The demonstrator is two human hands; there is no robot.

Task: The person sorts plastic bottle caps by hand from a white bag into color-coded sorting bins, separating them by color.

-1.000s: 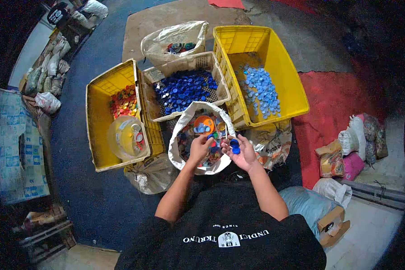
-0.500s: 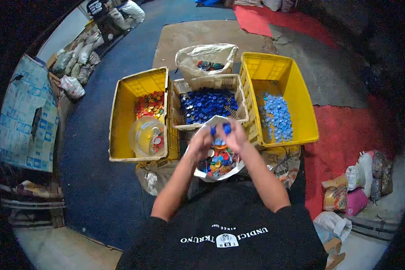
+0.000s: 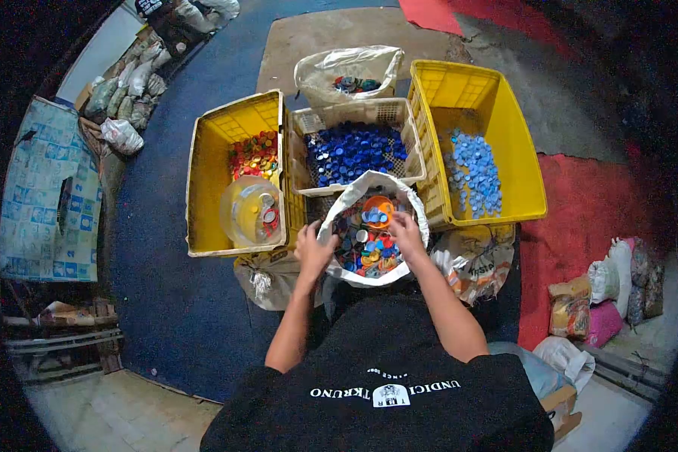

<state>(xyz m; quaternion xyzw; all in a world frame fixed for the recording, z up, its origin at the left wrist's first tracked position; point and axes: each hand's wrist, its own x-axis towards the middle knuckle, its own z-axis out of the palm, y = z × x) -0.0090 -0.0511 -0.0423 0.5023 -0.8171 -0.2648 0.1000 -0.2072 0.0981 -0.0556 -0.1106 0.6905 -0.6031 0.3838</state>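
A white sack (image 3: 416, 260) stands open in front of me, with bottle caps of mixed colours (image 3: 374, 256) in it. An orange cup-like piece (image 3: 379, 212) holding light blue caps lies near its far side. My left hand (image 3: 313, 248) is at the sack's left rim, fingers apart, with nothing visible in it. Over the right part of the sack, beside the orange piece, is my right hand (image 3: 408, 236), its fingers bent; whether they hold anything is too small to tell.
Beyond the sack, a white crate (image 3: 361, 114) holds dark blue caps. A yellow bin (image 3: 202, 177) with red and gold caps and a clear round container (image 3: 237, 215) stands left; another yellow bin (image 3: 516, 151) with light blue caps, right. Behind is a sack (image 3: 316, 75).
The blue caps between my hands are gone from them. Both hands have moved apart and lower, my left to the sack's left rim. The view has shifted slightly.
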